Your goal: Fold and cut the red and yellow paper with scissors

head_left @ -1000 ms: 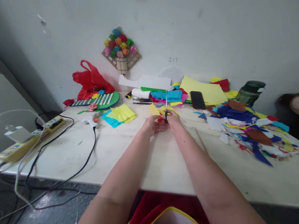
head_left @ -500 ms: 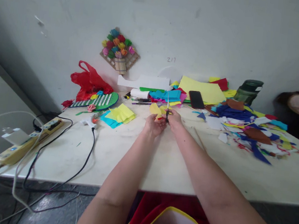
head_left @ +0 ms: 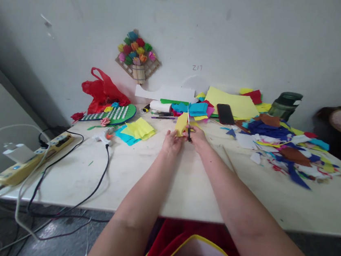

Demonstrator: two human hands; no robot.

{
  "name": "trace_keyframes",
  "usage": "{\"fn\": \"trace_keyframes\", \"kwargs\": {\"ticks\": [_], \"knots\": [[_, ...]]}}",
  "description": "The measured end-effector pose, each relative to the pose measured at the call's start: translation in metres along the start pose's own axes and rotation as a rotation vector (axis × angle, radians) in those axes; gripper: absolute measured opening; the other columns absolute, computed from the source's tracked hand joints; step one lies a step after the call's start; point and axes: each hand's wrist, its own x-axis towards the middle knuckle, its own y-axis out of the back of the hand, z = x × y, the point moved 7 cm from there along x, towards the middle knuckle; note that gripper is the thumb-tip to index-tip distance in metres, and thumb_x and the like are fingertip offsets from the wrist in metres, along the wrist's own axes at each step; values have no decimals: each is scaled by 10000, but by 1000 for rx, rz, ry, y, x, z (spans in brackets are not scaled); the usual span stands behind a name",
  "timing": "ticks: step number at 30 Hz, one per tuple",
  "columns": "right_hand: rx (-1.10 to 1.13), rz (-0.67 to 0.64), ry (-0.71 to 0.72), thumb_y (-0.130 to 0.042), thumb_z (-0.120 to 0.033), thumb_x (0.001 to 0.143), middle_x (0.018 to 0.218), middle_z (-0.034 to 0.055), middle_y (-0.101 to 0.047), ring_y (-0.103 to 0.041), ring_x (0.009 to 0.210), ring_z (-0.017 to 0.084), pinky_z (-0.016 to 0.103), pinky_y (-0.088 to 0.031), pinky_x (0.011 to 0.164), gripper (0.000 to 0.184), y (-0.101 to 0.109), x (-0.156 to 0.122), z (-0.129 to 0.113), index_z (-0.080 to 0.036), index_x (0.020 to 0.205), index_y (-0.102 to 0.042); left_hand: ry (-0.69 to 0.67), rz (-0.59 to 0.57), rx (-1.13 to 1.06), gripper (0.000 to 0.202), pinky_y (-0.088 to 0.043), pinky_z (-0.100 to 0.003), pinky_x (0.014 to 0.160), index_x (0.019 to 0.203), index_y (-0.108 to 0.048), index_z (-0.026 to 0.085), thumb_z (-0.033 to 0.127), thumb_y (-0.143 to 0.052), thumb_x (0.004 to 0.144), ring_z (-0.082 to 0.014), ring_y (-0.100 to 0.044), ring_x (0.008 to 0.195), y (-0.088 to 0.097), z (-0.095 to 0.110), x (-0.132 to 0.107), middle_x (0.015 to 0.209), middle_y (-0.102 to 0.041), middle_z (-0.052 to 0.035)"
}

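Over the middle of the table, my left hand (head_left: 173, 143) pinches a small piece of yellow paper (head_left: 181, 123) by its lower end, and the paper stands upright. Close on its right, my right hand (head_left: 198, 138) is closed round the dark handles of a pair of scissors (head_left: 188, 124), blades pointing away from me. The blades lie along the right edge of the paper; whether they touch it I cannot tell. Another bit of yellow paper shows just behind my right fingers.
Left lie yellow crepe sheets (head_left: 141, 128), a glue gun (head_left: 104, 137) with its cord, a green board (head_left: 115, 114) and a power strip (head_left: 27, 165). A phone (head_left: 225, 114), a bottle (head_left: 285, 105) and a heap of paper scraps (head_left: 293, 152) are at right. A thin stick (head_left: 229, 159) lies near my right forearm.
The yellow paper has turned from spread low between my hands to upright, and my left hand has shifted slightly left. The scissors have tilted a little leftward.
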Motion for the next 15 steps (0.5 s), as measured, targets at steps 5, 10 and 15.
{"fn": "trace_keyframes", "kwargs": {"ticks": [5, 10, 15], "knots": [[-1, -5, 38, -680, -150, 524, 434, -93, -504, -457, 327, 68, 168, -346, 348, 366, -2, -1, -2, -159, 869, -559, -53, -79, -8, 513, -524, -238, 621, 1292, -293, 277, 75, -412, 836, -133, -630, 823, -3, 8, -3, 1065, -591, -74], [17, 1, 43, -681, -125, 524, 474, -81, -531, -468, 340, 64, 165, -357, 358, 376, -2, 1, -1, -159, 880, -566, -77, -190, 14, 421, -504, -216, 603, 1156, -480, 218, 20, -447, 786, -131, -632, 780, -7, 10, 2, 1023, -614, -71], [8, 23, 47, -678, -133, 556, 471, -74, -532, -468, 341, 64, 166, -368, 363, 348, -1, 2, -2, -161, 885, -566, -157, -190, 18, 388, -497, -215, 652, 1066, -558, 153, -21, -426, 746, -123, -628, 763, -5, 12, 10, 957, -632, -78]]}}
